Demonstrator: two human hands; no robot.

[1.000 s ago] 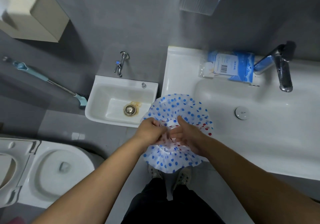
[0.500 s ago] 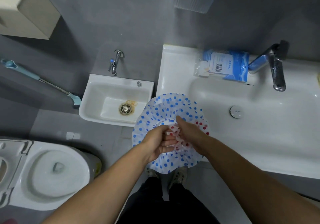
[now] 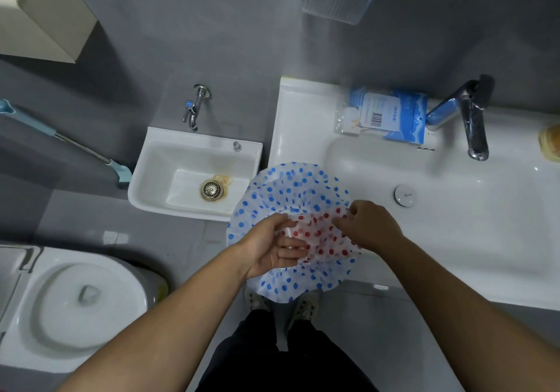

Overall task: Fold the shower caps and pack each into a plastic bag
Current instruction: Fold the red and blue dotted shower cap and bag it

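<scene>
A white shower cap with blue dots (image 3: pixel 291 191) is held spread out in the air, over the near left corner of the big washbasin (image 3: pixel 454 240). On top of it lies a second cap with red dots (image 3: pixel 321 240). My left hand (image 3: pixel 272 247) grips the caps from the left, fingers curled over the red-dotted one. My right hand (image 3: pixel 368 225) pinches the right edge of the red-dotted cap and stretches it out. A blue and clear plastic packet (image 3: pixel 391 116) lies on the basin's back ledge.
A chrome tap (image 3: pixel 466 116) stands behind the big basin, with its drain plug (image 3: pixel 404 196) to my right. A small low sink (image 3: pixel 194 176) with a wall tap (image 3: pixel 194 108) sits at left. A toilet (image 3: pixel 81 303) is lower left. A blue-handled brush (image 3: pixel 66 141) leans on the wall.
My hands were together in the middle of the blue-dotted cap. They have moved apart, the right one going right, and the red-dotted cap has been drawn open between them.
</scene>
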